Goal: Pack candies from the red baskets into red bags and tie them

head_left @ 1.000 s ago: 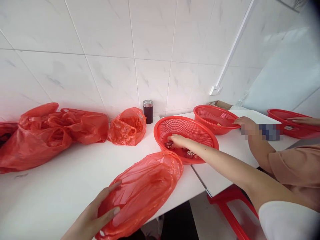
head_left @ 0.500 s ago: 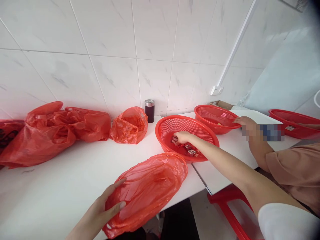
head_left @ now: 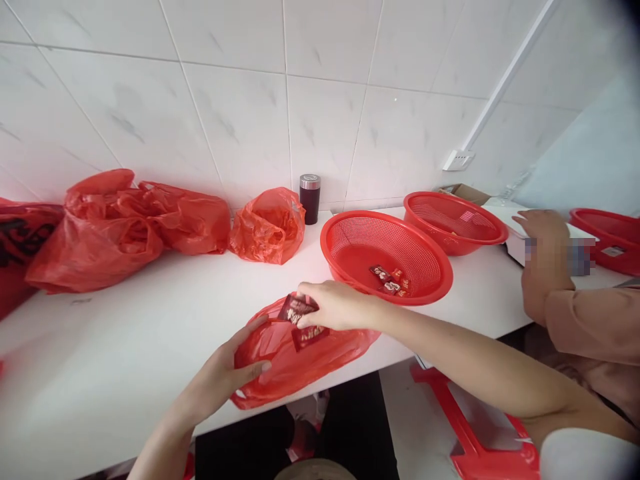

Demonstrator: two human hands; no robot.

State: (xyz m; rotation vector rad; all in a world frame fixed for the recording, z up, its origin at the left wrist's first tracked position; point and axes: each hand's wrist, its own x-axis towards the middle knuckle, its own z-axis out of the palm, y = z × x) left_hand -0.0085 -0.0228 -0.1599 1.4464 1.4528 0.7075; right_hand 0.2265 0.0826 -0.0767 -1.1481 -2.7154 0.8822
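My left hand (head_left: 220,373) grips the left edge of a red plastic bag (head_left: 340,353), its thumb and fingers holding the mouth spread. Over that mouth, my right hand (head_left: 337,305) is closed on small dark red printed packets (head_left: 311,337), two of which show below and beside the fingertips. Just behind stands a red perforated plastic basket (head_left: 345,247). Several small red and brown wrapped packets (head_left: 392,288) lie at its bottom. What the bag holds deeper down is hidden by my right hand and the packets.
Filled red bags (head_left: 115,233), a crumpled red bag (head_left: 270,227) and a dark tumbler (head_left: 310,203) line the wall. To the right are a second red basket (head_left: 445,233), another red basket (head_left: 610,233) and a co-worker's arm (head_left: 545,267). A red stool (head_left: 465,427) is below.
My right hand has come out of the basket and moved left to above the bag, bringing packets. The co-worker's hand has left the second basket's rim. The view has tilted down.
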